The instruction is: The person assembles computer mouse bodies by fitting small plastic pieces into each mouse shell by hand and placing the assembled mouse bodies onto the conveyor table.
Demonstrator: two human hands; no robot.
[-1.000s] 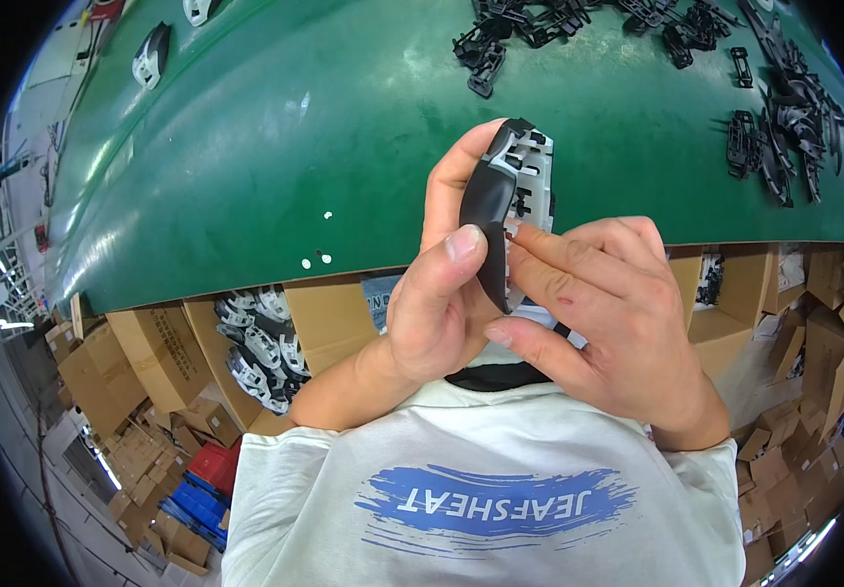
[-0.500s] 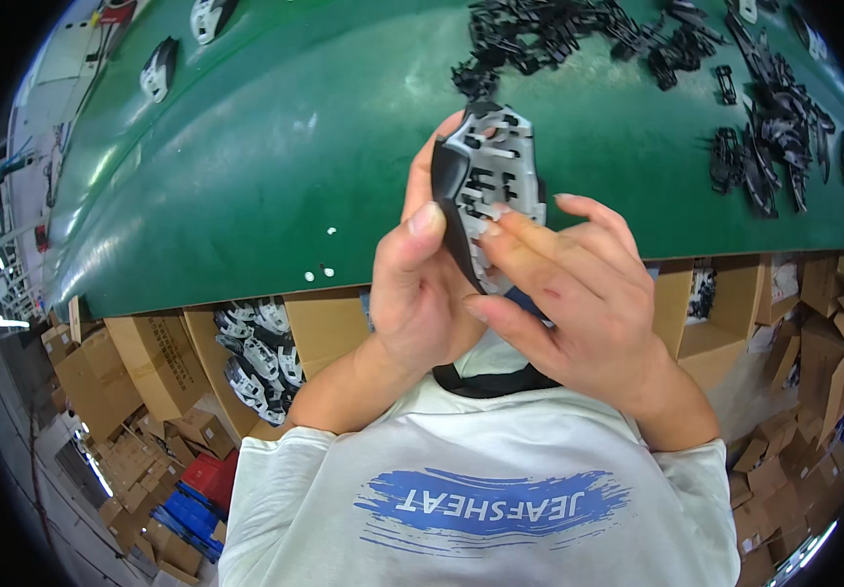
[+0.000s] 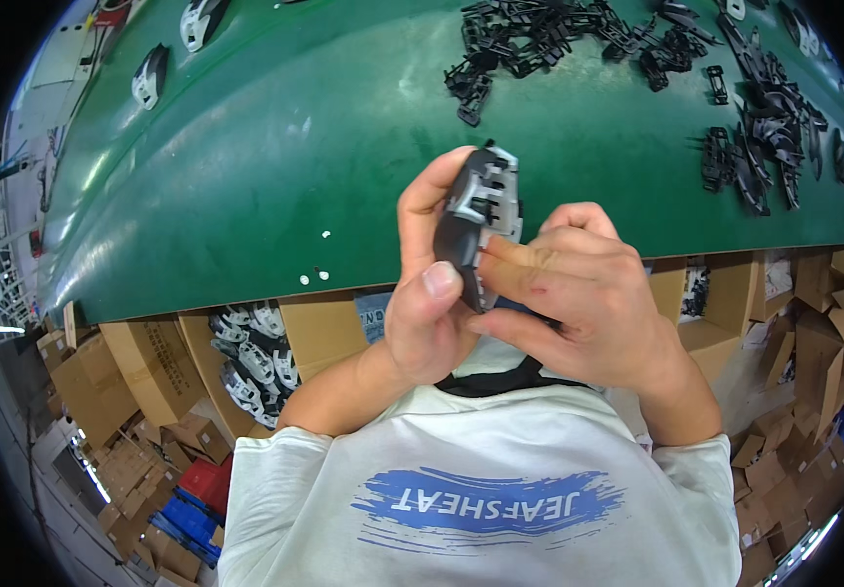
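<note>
A curved plastic shell (image 3: 488,201), black outside and pale grey inside with several small black parts in it, stands tilted above the near edge of the green table. My left hand (image 3: 424,318) is wrapped round its black side, thumb on the near left and fingers behind. Closed against the open inner side and lower end is my right hand (image 3: 578,298), its fingertips pressing in and its thumb low by the end. What lies under those fingertips is hidden.
Black plastic frames (image 3: 530,39) lie heaped on the green table (image 3: 246,157); black curved pieces (image 3: 769,127) are at the right. Small white bits (image 3: 323,276) lie near the front edge. Similar shells (image 3: 149,78) rest far left, with others (image 3: 258,362) in a cardboard box below.
The shell has turned so its inner side shows less, and its top has come down and nearer. Both hands stay on it; my right fingers are bent more tightly against it.
</note>
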